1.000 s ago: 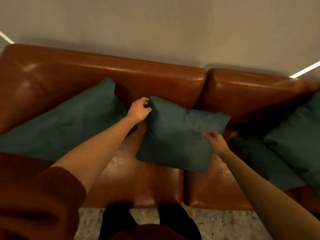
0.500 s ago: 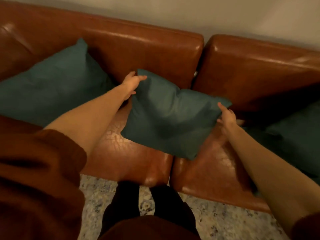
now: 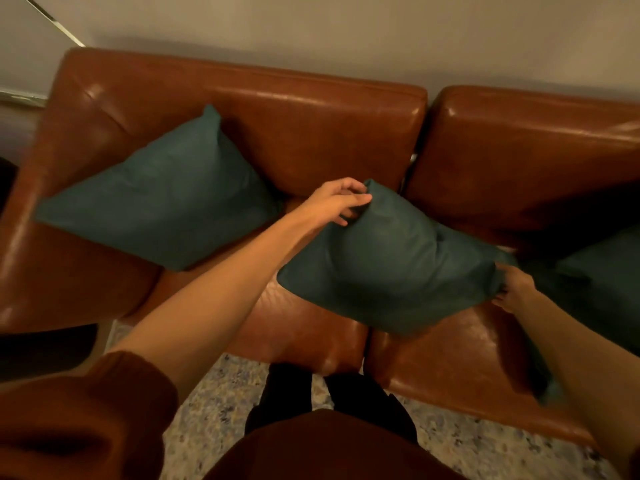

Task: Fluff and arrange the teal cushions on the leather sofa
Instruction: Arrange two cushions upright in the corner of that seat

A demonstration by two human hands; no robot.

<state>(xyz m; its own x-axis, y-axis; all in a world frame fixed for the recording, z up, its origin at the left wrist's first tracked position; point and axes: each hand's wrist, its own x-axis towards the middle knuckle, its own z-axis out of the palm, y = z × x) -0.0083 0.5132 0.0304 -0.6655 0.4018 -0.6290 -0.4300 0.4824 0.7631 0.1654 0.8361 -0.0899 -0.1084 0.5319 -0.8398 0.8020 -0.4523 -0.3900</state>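
Note:
A teal middle cushion (image 3: 391,265) lies tilted over the seam between the two seats of the brown leather sofa (image 3: 311,126). My left hand (image 3: 337,202) pinches its upper left corner. My right hand (image 3: 516,289) grips its right corner. A second teal cushion (image 3: 166,199) leans against the left backrest near the armrest. More teal cushions (image 3: 599,282) sit at the right end, partly cut off by the frame edge and partly behind my right arm.
A pale wall runs behind the sofa. A speckled rug (image 3: 214,403) covers the floor in front, where my dark-trousered legs (image 3: 291,393) stand close to the seat edge. A dark object (image 3: 41,348) sits beside the left armrest.
The cushion stays between both hands and has shifted right, toward the seam between the seats. My view has pulled back and up, showing the wall and the left armrest again.

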